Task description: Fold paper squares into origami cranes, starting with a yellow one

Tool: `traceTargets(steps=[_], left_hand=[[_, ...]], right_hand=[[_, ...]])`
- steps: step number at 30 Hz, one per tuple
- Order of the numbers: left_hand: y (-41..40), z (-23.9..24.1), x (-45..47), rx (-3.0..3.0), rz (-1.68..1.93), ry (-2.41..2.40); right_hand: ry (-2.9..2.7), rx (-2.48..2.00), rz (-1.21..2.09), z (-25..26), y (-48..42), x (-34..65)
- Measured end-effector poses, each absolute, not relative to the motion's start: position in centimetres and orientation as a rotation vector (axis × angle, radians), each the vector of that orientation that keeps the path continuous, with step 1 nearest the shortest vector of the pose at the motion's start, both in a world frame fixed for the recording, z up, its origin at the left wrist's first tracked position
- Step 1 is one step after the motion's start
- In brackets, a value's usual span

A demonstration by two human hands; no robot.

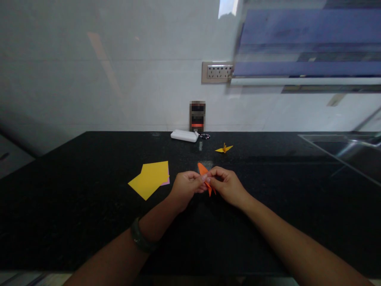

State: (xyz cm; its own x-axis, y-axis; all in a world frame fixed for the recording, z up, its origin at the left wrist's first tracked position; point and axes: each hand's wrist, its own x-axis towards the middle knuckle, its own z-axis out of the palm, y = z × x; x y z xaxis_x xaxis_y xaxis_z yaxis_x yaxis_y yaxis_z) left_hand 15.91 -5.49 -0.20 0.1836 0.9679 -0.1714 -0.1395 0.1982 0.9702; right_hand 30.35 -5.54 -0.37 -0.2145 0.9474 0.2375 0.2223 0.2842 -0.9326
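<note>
A small folded orange paper piece (203, 170) is held above the black countertop (89, 206), pinched from both sides. My left hand (186, 189) grips its left side with closed fingers, and my right hand (226, 185) grips its right side the same way. One orange point sticks up above my fingers and another pokes out below them. A dark band sits on my left wrist.
Yellow paper sheets (150, 178) with a pink sheet under them lie left of my hands. A finished yellow paper crane (224, 149) stands further back. A white oblong case (184, 136) rests near the wall. A metal sink (348, 155) is at the right.
</note>
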Motion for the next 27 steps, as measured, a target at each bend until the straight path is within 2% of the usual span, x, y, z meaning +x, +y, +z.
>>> traceTargets(steps=[11,16,27], left_hand=[[-5.65,0.38,15.83,1.007,0.919,1.052],[-5.73,0.45,15.62,1.015,0.771,1.035],[-5.65,0.15,15.59,0.916,0.801,0.981]], right_hand=[[-1.278,-0.953,1.436,-0.91,-5.25,30.24],[-1.168,-0.939,1.517,-0.95,-5.14,30.42],[-1.315,-1.02,1.599,-0.96,-5.04,30.51]])
